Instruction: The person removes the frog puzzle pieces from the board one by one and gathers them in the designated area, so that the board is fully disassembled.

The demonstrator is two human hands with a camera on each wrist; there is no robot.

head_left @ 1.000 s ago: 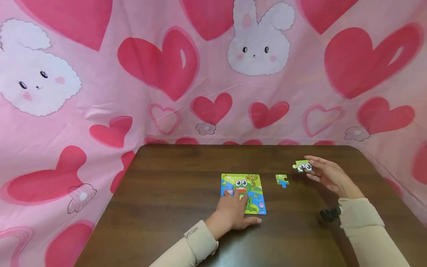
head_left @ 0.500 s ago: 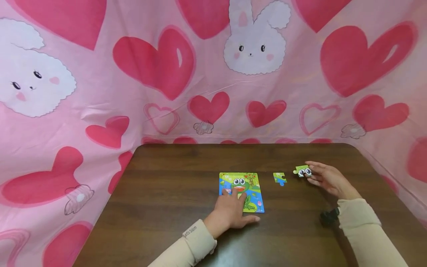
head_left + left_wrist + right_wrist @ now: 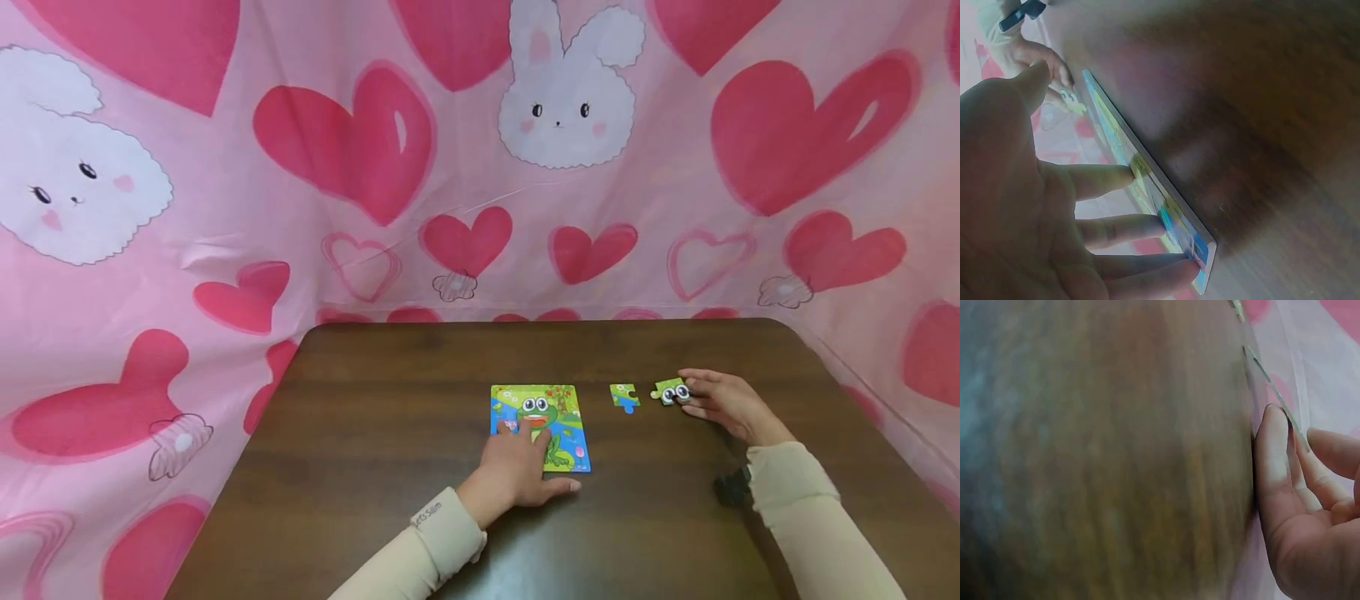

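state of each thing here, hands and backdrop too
frog picture board: flat, partly covered
blue-and-green puzzle piece: loose on the table
eyes puzzle piece: pinched, tilted
left hand: spread, touching the board
right hand: pinching the eyes puzzle piece
heart-print backdrop: hanging, creased

Soft even light on pink cloth [image 3: 645,187]; pale sheen on near tabletop [image 3: 525,554], shadow beside right sleeve [image 3: 798,487]. Head view fairly crisp. Left wrist view hazy, soft shadow beyond left hand [image 3: 1054,200]; right wrist view blurs tabletop, bluish leftward.

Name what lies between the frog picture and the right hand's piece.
In the head view, a green-and-blue puzzle piece lies there, apart from the frog picture.
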